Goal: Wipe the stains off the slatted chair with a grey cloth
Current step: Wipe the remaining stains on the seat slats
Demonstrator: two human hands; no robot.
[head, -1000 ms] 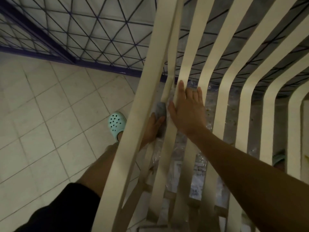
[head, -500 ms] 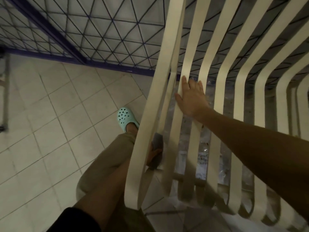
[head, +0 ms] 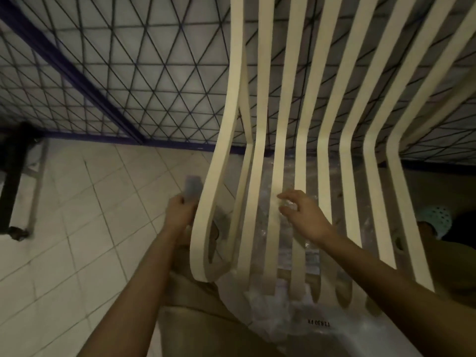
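- Gripping the grey cloth (head: 192, 188), the left hand (head: 180, 211) has its fingers curled round the lower part; the rest of the cloth stands up out of the fist.
- Right hand (head: 305, 216): fingers loosely bent and apart, holding nothing. It sits over the middle seat slats; whether it touches them cannot be told through the blur.
- Clear plastic wrap (head: 268, 181) lies under the seat slats and reaches the near edge, where a printed label (head: 318, 323) shows.
- Slatted chair (head: 324, 176): cream slats run away from the person along the seat, then bend upward into the back. That is the long axis a wiping stroke would follow.
- Key relation: the cloth is just outside the outer looped slat (head: 210, 202), on the chair's left side. All the slats lie to the right of the cloth hand. The left hand is the nearer one to that loop; the right hand is nearer to the middle slats.
- Stains: none can be made out in this dim view.
- Judgement: the cloth is off the chair at present, and the loop is the closest surface to wipe.
- A mint clog (head: 435, 220) shows beyond the right slats.
- Pale tiled floor (head: 90, 228) lies to the left, with a dark stand (head: 15, 181) on it.
- Farthest, a wire mesh fence (head: 144, 73) closes the space.
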